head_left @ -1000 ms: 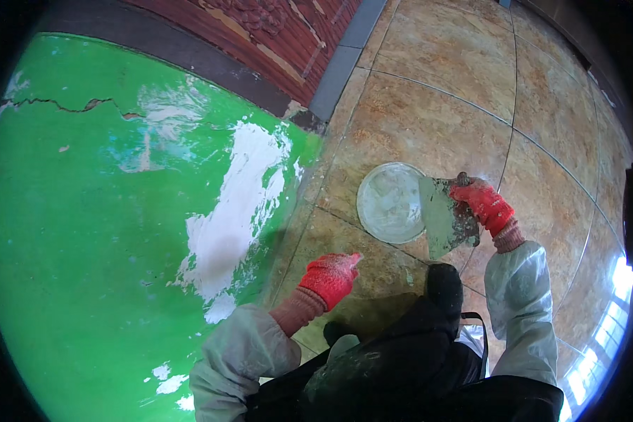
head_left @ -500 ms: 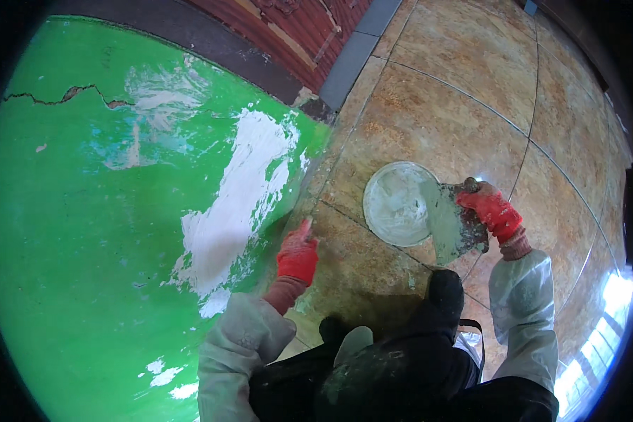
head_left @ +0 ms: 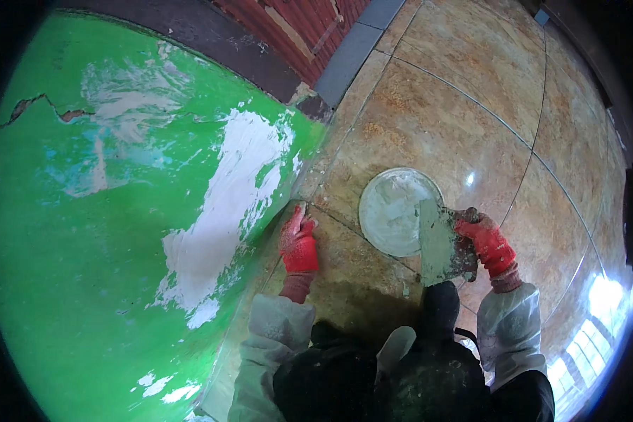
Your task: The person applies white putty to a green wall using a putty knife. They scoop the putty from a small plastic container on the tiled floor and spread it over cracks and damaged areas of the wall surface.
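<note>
My right hand (head_left: 487, 245), in a red work glove, grips a wide putty knife (head_left: 437, 243) whose broad blade is smeared with pale putty. The blade overlaps the right side of a round white bucket (head_left: 368, 195), smeared with pale putty on top; whether it touches is unclear. My left hand (head_left: 299, 243), also in a red glove, holds nothing that I can see. Its fingers are loosely apart, close to the bottom edge of the green wall (head_left: 56, 267). On that wall, left of my left hand, spreads a long patch of white putty (head_left: 211, 225).
A jagged crack (head_left: 32, 105) and a thinner whitish smear (head_left: 133, 98) mark the wall at the far left. Brown stone-look tiles (head_left: 464, 105) cover the floor. A dark red ribbed panel (head_left: 302, 28) and a grey strip (head_left: 352, 56) stand at the back.
My left hand has shifted slightly up, its fingers less pointed. The putty knife has moved a little left and down, its blade now more upright in view. The view has shifted somewhat.
</note>
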The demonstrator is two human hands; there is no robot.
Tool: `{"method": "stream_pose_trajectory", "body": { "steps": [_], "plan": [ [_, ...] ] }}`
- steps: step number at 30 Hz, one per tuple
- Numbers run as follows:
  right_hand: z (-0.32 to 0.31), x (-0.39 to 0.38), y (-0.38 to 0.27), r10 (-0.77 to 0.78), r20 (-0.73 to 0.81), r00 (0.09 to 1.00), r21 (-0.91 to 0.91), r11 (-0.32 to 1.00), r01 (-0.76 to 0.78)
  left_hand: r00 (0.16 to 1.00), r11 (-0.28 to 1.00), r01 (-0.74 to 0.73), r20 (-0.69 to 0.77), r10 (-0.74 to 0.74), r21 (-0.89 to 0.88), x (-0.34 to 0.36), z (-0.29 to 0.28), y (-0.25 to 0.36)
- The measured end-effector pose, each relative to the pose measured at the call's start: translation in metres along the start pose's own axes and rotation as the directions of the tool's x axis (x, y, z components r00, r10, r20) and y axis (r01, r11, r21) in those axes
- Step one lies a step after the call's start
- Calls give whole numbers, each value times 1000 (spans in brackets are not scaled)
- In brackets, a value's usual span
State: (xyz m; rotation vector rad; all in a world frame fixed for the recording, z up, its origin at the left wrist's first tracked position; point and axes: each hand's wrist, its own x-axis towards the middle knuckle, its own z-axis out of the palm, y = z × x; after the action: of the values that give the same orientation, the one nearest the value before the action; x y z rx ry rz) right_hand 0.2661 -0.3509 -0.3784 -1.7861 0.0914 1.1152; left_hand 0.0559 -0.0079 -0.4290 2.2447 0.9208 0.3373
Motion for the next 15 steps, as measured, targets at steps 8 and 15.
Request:
{"method": "stream_pose_trajectory", "body": {
  "steps": [8,15],
  "plan": [
    [2,-2,-2,-14,53,998,98,995,9,999,996,-17,47,21,-86,37,23,29],
    [2,-5,1,13,58,998,107,994,-19,993,993,-120,15,120,9,69,33,42]
  ]
}}
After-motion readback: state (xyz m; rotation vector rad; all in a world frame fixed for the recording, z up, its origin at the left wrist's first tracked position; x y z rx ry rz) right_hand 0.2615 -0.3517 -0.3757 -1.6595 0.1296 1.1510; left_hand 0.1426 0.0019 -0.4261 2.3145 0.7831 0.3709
